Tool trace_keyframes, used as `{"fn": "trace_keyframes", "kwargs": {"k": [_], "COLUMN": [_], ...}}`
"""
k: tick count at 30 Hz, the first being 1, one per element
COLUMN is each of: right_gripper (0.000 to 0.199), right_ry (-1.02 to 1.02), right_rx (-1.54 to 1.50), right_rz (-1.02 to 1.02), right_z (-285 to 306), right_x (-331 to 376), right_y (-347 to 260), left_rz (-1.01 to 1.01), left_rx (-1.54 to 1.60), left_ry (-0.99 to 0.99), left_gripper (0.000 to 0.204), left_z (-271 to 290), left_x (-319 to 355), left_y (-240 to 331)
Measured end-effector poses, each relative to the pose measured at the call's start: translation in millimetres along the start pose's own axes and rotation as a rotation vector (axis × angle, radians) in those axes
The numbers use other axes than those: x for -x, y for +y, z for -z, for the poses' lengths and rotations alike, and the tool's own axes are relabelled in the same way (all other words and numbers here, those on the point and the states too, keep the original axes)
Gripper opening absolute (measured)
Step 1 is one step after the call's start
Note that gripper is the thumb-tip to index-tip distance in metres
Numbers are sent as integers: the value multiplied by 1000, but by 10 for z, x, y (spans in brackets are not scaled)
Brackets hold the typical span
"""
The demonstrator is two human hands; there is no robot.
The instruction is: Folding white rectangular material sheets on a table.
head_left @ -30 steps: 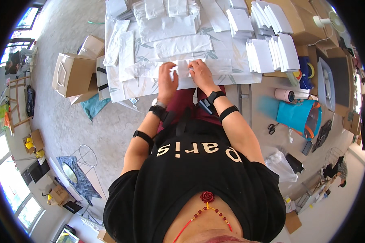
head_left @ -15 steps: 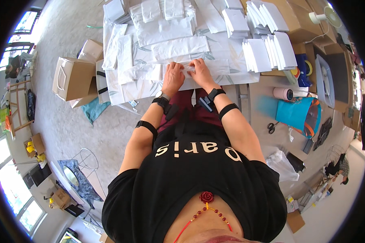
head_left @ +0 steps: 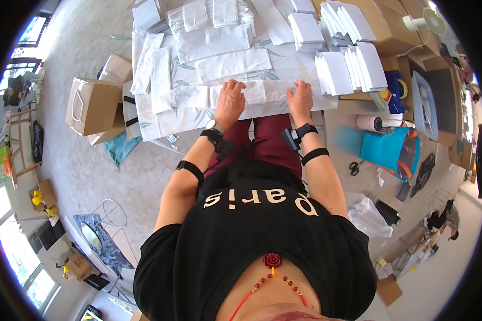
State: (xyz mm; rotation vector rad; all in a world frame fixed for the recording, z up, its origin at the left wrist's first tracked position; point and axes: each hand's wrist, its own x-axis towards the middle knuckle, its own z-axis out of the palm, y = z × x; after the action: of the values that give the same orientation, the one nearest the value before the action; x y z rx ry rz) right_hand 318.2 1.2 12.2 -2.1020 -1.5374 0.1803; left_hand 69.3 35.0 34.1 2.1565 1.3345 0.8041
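Note:
A long, thin white plastic sleeve (head_left: 255, 92) lies flat across the near edge of the table. My left hand (head_left: 231, 102) rests on it near the middle, fingers curled down against the plastic. At the sleeve's right end, my right hand (head_left: 300, 101) has thumb and fingers bent around the edge. To the left, another white folded piece (head_left: 188, 97) lies in line with it. Just beyond is a separate flat white sleeve (head_left: 233, 65). Both hands' fingertips are partly hidden.
Stacks of folded white card (head_left: 334, 74) stand at the table's right. Piled white sleeves (head_left: 214, 43) lie at the far side, more strips (head_left: 160, 72) at left. Cardboard boxes (head_left: 93, 107) flank the table. A blue bag (head_left: 383, 152) and scissors (head_left: 354, 168) are at right.
My right hand has moved right, away from my left hand, to the sleeve's right end. My left hand stays in about the same place. The view has shifted slightly.

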Motion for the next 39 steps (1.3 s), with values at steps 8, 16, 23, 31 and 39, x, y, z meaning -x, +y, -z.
{"fn": "trace_keyframes", "kwargs": {"k": [8, 16, 23, 31, 39], "right_gripper": [43, 26, 25, 46, 41], "right_ry": [-73, 8, 2, -114, -61], "right_rx": [68, 24, -43, -189, -362], "right_rz": [-148, -56, 69, -263, -119], "right_z": [43, -112, -115, 88, 378], "right_x": [-21, -34, 3, -75, -133], "right_y": [36, 262, 128, 44, -229], "left_rz": [85, 58, 90, 73, 108], "left_rx": [173, 122, 112, 103, 114], "left_ry": [-62, -95, -99, -91, -133], "left_gripper": [35, 47, 48, 47, 49], "left_z": [-298, -424, -381, -380, -357], "left_x": [-109, -144, -127, -119, -132], "left_y": [195, 161, 131, 116, 159]}}
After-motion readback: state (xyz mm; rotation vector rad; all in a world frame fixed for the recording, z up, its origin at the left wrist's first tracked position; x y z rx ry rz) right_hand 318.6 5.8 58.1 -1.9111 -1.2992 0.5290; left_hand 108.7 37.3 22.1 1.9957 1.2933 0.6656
